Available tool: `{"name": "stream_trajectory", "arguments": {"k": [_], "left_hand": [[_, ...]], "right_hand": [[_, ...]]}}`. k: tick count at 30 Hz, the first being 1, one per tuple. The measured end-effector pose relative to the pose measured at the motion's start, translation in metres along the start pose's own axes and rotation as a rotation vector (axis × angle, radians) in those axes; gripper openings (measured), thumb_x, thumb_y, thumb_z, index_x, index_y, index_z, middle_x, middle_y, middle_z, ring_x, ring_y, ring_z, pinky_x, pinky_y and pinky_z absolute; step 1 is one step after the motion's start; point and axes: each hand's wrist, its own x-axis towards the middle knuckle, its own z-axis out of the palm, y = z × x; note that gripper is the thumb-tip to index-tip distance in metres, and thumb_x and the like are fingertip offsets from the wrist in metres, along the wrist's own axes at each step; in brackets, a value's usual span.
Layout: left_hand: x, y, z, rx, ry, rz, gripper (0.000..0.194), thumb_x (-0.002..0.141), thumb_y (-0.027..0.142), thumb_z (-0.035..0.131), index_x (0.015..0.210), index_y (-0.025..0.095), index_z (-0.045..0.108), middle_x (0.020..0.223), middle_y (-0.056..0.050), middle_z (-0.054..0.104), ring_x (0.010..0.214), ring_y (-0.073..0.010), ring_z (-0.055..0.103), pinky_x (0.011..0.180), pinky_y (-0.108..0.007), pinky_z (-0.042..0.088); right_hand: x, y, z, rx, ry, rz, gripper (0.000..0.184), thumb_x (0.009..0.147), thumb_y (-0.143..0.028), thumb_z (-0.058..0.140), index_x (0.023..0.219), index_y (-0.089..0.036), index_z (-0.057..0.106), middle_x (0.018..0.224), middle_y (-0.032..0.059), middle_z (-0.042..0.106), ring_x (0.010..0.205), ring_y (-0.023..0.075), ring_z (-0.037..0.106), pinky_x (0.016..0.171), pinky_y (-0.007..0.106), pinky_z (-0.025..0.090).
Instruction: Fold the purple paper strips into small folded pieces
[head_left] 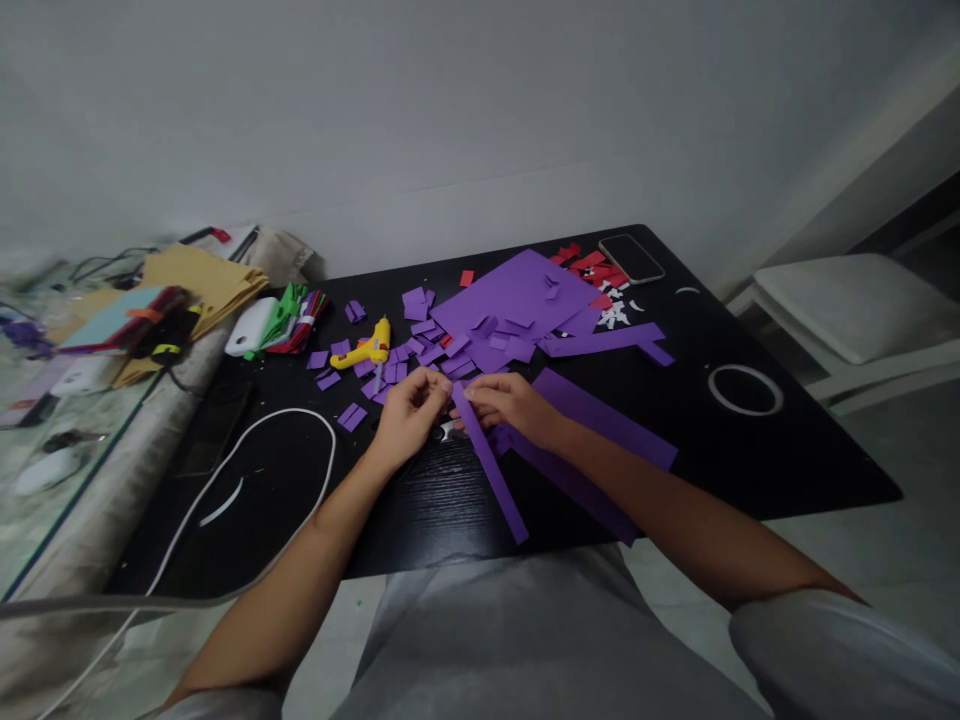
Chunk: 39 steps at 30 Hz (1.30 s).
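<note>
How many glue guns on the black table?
1: the yellow glue gun, lying among the small purple pieces, beyond the left hand. No second one shows, though the paper piles could cover parts of the table.

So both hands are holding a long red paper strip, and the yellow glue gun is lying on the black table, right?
Almost! The paper strip is purple, not red, as the head view shows. The left hand and right hand are holding it, and the yellow glue gun is lying on the black table.
</note>
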Motion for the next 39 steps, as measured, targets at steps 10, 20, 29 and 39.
{"name": "stream_trajectory", "arguments": {"k": [10,20,29,39], "left_hand": [[0.0004,-0.0007,0.0013,-0.045,0.066,0.011,0.033,0.089,0.050,0.067,0.084,0.018,0.059,0.066,0.003,0.059,0.051,-0.0088,0.049,0.050,-0.021,0.039],[0.0009,-0.0037,0.0041,-0.069,0.090,0.020,0.032,0.090,0.049,0.067,0.085,0.018,0.059,0.066,0.003,0.057,0.055,-0.0098,0.051,0.051,-0.022,0.042],[0.0012,-0.0064,0.0034,-0.073,0.100,0.018,0.032,0.090,0.050,0.068,0.087,0.019,0.060,0.066,0.002,0.060,0.054,-0.0096,0.051,0.051,-0.022,0.041],[0.0004,-0.0052,0.0030,-0.040,0.112,0.018,0.033,0.091,0.050,0.067,0.087,0.019,0.060,0.066,0.002,0.060,0.052,-0.0098,0.050,0.051,-0.023,0.039]], "right_hand": [[-0.0018,0.0022,0.0027,0.041,-0.048,-0.008,0.020,0.085,-0.030,0.069,0.092,-0.012,0.073,0.085,0.0092,0.078,0.064,0.0146,0.071,0.066,0.028,0.062],[-0.0039,-0.0012,0.0055,-0.252,0.038,-0.244,0.030,0.087,-0.040,0.064,0.080,-0.013,0.075,0.062,0.0004,0.067,0.054,0.0092,0.057,0.053,0.021,0.049],[-0.0012,0.0018,0.0025,-0.136,0.023,-0.128,0.033,0.087,-0.041,0.063,0.082,-0.012,0.077,0.064,0.0031,0.069,0.054,0.0092,0.056,0.053,0.021,0.045],[-0.0025,0.0009,0.0036,-0.106,0.011,-0.089,0.029,0.086,-0.036,0.062,0.093,-0.012,0.077,0.081,0.0060,0.075,0.054,0.0083,0.055,0.049,0.020,0.042]]}}
